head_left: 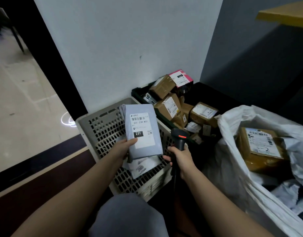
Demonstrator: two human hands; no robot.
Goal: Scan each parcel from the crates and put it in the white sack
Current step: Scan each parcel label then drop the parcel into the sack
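- Our left hand point(125, 147) grips the grey parcel point(142, 130), label up, above the beige crate point(103, 127).
- Our right hand point(183, 157) clasps the scanner point(179, 139), right of the beige crate.
- The white sack point(236, 168) stands further right.

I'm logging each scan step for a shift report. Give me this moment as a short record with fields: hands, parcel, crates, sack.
left hand: left hand holds the grey parcel, label up, reading 231
right hand: right hand grips the black scanner, red light on
beige crate: beige crate has a white mailer inside
dark crate: dark crate is piled with brown boxes and a pink box
sack: white sack is open, with a labelled brown box inside
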